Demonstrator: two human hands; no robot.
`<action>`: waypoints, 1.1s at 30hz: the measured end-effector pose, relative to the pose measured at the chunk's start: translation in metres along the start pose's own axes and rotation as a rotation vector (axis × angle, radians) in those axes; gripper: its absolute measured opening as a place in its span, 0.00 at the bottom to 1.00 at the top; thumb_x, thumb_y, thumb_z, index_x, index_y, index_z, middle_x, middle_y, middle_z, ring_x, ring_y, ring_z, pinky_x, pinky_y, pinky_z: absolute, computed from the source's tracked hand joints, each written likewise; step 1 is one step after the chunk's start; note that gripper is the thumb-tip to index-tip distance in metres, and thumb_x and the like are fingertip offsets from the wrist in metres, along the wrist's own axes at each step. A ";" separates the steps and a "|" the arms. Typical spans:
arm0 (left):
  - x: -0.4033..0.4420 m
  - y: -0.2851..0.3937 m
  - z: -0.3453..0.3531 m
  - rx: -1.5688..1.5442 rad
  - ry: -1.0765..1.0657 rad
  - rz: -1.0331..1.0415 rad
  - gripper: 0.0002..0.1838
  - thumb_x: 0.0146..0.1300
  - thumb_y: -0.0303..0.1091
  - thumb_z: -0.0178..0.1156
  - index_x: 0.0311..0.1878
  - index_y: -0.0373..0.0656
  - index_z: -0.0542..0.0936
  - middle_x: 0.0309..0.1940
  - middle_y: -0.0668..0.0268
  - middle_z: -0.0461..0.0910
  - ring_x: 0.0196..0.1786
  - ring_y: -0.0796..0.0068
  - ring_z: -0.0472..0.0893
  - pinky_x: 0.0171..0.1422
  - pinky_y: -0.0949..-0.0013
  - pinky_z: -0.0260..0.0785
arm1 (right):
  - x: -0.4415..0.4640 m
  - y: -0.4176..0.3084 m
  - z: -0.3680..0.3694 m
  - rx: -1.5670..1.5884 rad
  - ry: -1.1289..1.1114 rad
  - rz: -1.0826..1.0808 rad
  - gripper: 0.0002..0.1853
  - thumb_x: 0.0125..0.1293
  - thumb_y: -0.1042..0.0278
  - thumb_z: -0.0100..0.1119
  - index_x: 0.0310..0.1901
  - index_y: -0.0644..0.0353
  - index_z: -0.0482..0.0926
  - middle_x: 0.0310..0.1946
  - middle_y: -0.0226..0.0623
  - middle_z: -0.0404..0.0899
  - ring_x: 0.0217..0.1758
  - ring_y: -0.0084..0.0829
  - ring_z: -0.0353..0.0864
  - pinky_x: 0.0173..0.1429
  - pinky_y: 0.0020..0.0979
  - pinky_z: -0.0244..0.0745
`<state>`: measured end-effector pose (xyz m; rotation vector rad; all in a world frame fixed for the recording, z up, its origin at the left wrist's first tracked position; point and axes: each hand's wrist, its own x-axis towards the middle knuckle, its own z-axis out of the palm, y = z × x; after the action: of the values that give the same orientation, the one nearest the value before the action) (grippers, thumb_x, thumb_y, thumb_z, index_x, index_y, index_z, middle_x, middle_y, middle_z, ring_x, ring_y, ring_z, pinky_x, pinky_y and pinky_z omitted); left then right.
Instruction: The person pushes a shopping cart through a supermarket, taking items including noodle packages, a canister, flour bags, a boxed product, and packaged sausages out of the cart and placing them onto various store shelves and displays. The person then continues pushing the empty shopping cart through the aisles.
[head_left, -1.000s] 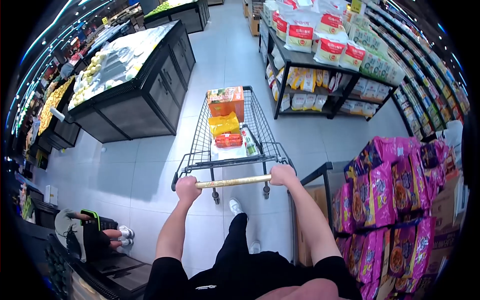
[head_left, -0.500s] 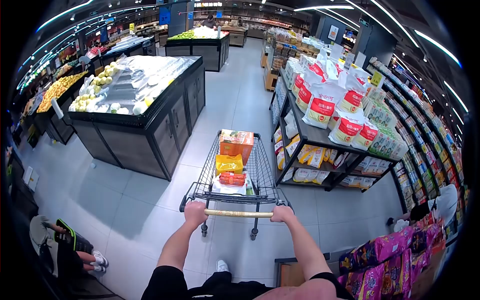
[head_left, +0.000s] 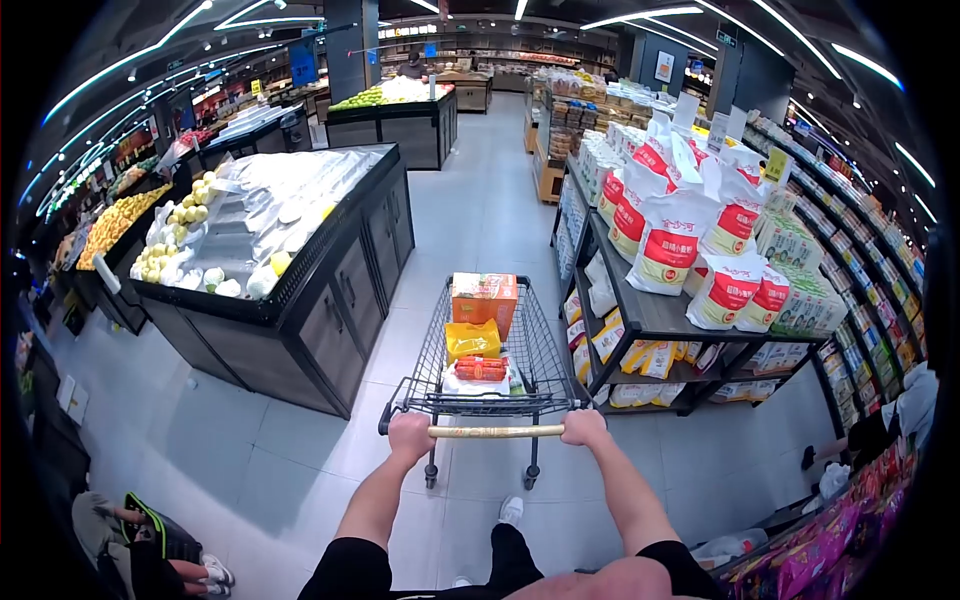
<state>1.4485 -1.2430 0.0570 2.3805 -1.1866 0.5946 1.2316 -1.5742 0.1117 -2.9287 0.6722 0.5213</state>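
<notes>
My left hand (head_left: 410, 437) is wrapped round the left end of the pale yellow handlebar (head_left: 497, 432) of a shopping cart. Around the bar's right end closes my right hand (head_left: 585, 428). Ahead of both hands is the black wire basket of the shopping cart (head_left: 430, 365). In it stands an orange box (head_left: 484, 298) at the far end. A yellow package (head_left: 472, 341) lies nearer, then a red package (head_left: 480, 370) on top of something white, which it partly hides.
A produce stand (head_left: 230, 340) with round pale produce is on the left. Flour bags (head_left: 672, 245) stack on a dark shelf unit (head_left: 640, 318) to the right. An aisle (head_left: 490, 190) runs between them. People show at the lower left (head_left: 150, 540) and right edge.
The cart and my hands have moved forward along the aisle; the stand and the flour shelf are closer. The purple packages at lower right have slid back toward the frame edge. Both hands keep their grip.
</notes>
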 end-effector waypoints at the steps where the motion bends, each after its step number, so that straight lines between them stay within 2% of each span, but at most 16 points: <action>1: 0.014 -0.004 0.008 0.004 0.004 -0.001 0.08 0.37 0.32 0.67 0.15 0.48 0.76 0.18 0.65 0.76 0.26 0.61 0.79 0.34 0.58 0.67 | 0.013 0.004 -0.008 0.011 0.023 -0.003 0.15 0.51 0.61 0.59 0.40 0.44 0.89 0.37 0.38 0.88 0.43 0.42 0.87 0.49 0.40 0.81; 9: 0.134 -0.034 0.081 0.087 -0.046 -0.089 0.06 0.40 0.32 0.66 0.17 0.47 0.77 0.19 0.64 0.78 0.28 0.61 0.79 0.39 0.59 0.68 | 0.148 0.047 -0.061 0.064 0.031 -0.030 0.14 0.52 0.61 0.59 0.38 0.52 0.89 0.37 0.41 0.88 0.43 0.42 0.88 0.49 0.42 0.82; 14: 0.189 -0.051 0.115 0.101 -0.026 -0.089 0.07 0.40 0.31 0.66 0.17 0.47 0.76 0.18 0.63 0.77 0.27 0.60 0.78 0.37 0.58 0.67 | 0.205 0.062 -0.094 0.087 0.022 -0.057 0.12 0.52 0.63 0.61 0.36 0.56 0.88 0.37 0.42 0.88 0.43 0.42 0.88 0.49 0.41 0.82; 23: 0.288 -0.084 0.169 0.124 0.021 -0.047 0.07 0.39 0.30 0.64 0.17 0.47 0.74 0.18 0.64 0.74 0.26 0.60 0.77 0.34 0.58 0.65 | 0.310 0.088 -0.137 0.081 0.068 -0.086 0.12 0.50 0.64 0.62 0.35 0.55 0.88 0.35 0.42 0.87 0.41 0.43 0.88 0.48 0.40 0.82; 26: 0.324 -0.098 0.187 0.102 0.007 -0.050 0.06 0.42 0.31 0.64 0.18 0.48 0.75 0.18 0.65 0.76 0.27 0.62 0.78 0.35 0.59 0.66 | 0.347 0.096 -0.155 0.061 0.063 -0.085 0.13 0.50 0.62 0.61 0.37 0.50 0.89 0.35 0.41 0.87 0.40 0.43 0.88 0.47 0.41 0.82; 33: 0.424 -0.133 0.232 0.071 0.068 -0.012 0.07 0.43 0.30 0.63 0.18 0.48 0.74 0.19 0.69 0.75 0.28 0.66 0.77 0.35 0.61 0.64 | 0.456 0.114 -0.182 0.023 0.073 -0.072 0.12 0.50 0.64 0.60 0.35 0.49 0.89 0.32 0.43 0.86 0.38 0.45 0.87 0.45 0.42 0.82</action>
<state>1.8327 -1.5649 0.0728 2.4044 -1.1387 0.7193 1.6230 -1.8922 0.1224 -2.9501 0.5745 0.3983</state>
